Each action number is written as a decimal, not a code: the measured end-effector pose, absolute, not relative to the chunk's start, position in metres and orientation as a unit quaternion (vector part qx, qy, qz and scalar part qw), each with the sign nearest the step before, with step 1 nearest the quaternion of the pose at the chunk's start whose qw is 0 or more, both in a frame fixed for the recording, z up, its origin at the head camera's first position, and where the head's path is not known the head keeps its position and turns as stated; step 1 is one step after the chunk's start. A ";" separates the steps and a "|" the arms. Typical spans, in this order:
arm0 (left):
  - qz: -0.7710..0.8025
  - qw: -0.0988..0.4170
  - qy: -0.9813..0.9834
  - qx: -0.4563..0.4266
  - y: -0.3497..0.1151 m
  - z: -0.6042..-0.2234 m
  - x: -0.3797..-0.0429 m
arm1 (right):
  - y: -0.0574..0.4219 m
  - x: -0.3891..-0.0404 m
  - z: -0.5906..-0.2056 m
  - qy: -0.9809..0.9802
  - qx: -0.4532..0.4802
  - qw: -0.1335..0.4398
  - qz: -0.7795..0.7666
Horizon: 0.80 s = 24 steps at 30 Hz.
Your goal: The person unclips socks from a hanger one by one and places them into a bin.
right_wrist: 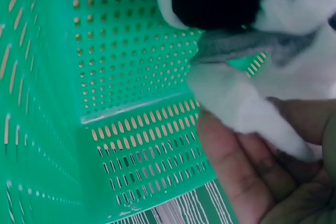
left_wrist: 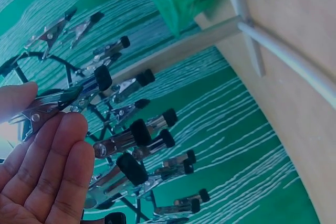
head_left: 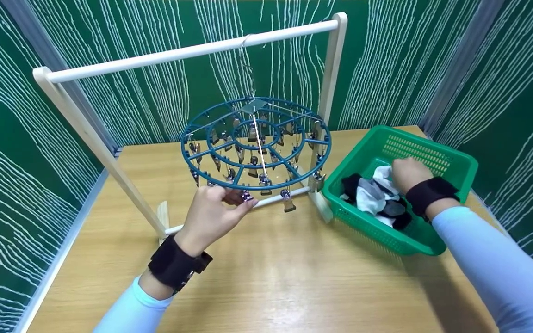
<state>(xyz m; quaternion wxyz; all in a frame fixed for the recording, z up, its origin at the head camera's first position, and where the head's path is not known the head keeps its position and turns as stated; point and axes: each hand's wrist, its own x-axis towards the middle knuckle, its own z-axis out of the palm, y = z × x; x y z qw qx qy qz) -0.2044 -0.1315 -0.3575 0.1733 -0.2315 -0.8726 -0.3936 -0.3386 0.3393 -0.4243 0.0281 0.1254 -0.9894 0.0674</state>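
Observation:
My left hand [head_left: 208,215] pinches a metal clip [left_wrist: 47,106] at the near rim of a round blue clip hanger [head_left: 220,186]. In the left wrist view the thumb presses on one side of that clip and the fingers on the other. The hanger hangs level by a hook from a white rod, with several more clips dangling below its rings. Inside the green basket [head_left: 387,243], my right hand [head_left: 412,175] holds a white sock [right_wrist: 236,100] between thumb and fingers. Other white, grey and black socks [head_left: 370,196] lie bunched beside it.
A wooden stand with a white top rod [head_left: 192,50] rises from the table [head_left: 266,277]; its right post [head_left: 333,69] is close to the basket. Green patterned panels [head_left: 387,69] enclose the back and sides.

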 end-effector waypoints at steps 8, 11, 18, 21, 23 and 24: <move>-0.394 0.174 -0.872 -0.231 -0.131 -0.358 -0.204 | 0.339 -0.337 -0.442 -0.984 0.169 -0.024 0.055; -0.394 0.169 -0.874 -0.228 -0.131 -0.357 -0.204 | 0.340 -0.339 -0.449 -0.980 0.188 -0.035 0.046; -0.393 0.162 -0.876 -0.228 -0.131 -0.357 -0.203 | 0.348 -0.346 -0.457 -0.976 0.207 -0.061 0.033; -0.394 0.159 -0.876 -0.230 -0.131 -0.358 -0.203 | 0.350 -0.346 -0.451 -0.976 0.199 -0.076 0.044; -0.394 0.160 -0.875 -0.231 -0.131 -0.358 -0.203 | 0.350 -0.345 -0.446 -0.976 0.191 -0.087 0.053; -0.395 0.160 -0.875 -0.231 -0.131 -0.358 -0.203 | 0.350 -0.343 -0.442 -0.976 0.185 -0.092 0.062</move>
